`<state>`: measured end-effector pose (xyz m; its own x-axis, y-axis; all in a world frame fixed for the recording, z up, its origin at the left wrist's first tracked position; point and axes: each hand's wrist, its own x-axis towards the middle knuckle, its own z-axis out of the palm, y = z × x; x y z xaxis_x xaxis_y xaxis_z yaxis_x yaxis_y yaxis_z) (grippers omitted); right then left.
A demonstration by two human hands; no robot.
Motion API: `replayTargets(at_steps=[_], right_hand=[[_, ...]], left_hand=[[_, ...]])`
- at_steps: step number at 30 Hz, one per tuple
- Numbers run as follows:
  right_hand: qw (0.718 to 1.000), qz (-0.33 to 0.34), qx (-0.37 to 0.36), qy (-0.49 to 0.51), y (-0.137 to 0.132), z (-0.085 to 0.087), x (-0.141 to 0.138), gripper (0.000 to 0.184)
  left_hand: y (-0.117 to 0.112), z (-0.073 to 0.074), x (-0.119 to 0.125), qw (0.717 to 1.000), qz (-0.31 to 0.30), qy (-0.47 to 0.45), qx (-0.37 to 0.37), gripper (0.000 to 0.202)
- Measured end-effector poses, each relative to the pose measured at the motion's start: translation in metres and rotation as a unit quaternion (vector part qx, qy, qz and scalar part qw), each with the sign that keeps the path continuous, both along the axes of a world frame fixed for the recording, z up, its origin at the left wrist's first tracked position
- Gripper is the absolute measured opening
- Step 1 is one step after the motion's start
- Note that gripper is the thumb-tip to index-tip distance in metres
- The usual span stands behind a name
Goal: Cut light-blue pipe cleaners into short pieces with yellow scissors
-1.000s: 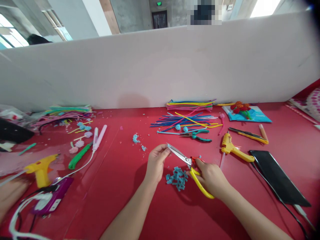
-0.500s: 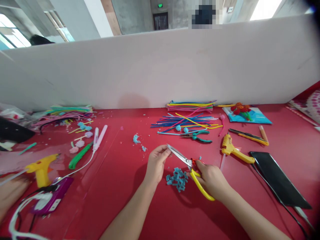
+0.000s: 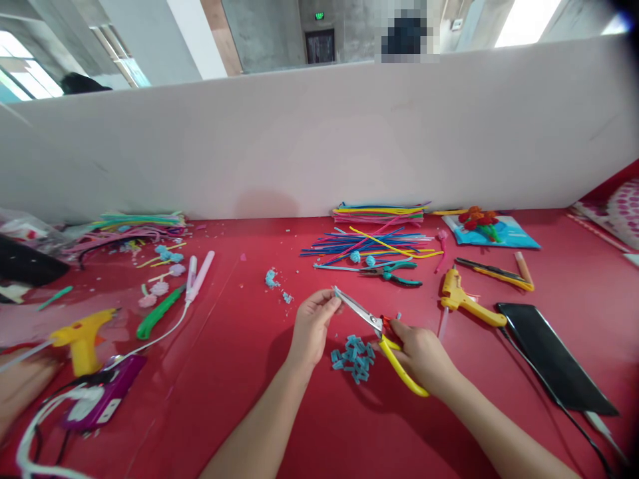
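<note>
My right hand is closed around the yellow-and-red handles of a pair of scissors, whose blades point up and left. The blade tips meet the fingertips of my left hand, which pinch something small, mostly hidden between thumb and finger. Below the scissors, between my forearms, lies a loose heap of short light-blue cut pieces. Past my hands, light-blue fluffy trimmings lie on the red table. Pliers with teal handles rest beyond the scissors.
Pipe cleaners lie in a bundle and loosely at the white partition. Rightward are a yellow glue gun, a cutter knife and a black tablet-like slab. Leftward: another glue gun, a purple power strip and another person's arm.
My hands and the scissors hold nearly the same pose. The whole view has shifted very slightly.
</note>
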<state>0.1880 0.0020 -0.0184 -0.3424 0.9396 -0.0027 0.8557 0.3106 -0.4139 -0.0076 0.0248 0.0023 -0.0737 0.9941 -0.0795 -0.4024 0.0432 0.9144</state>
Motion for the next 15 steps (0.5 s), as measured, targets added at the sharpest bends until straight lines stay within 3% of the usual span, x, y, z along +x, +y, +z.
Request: replayTargets(at_steps=[4,8,15], right_hand=[[0.994,-0.034,-0.044,0.099,0.003,-0.002,0.001,0.027],[0.99,-0.054,-0.038,0.128,0.008,-0.004,0.006,0.027],[0.983,-0.102,-0.013,0.15,0.016,-0.001,0.023,0.03]], left_hand=[[-0.001,-0.003,0.0,0.998,-0.001,0.056,0.0,0.011],[0.0,-0.003,-0.001,0.989,-0.017,0.144,0.004,0.015],[0.005,-0.006,0.015,0.935,-0.13,0.328,0.028,0.014]])
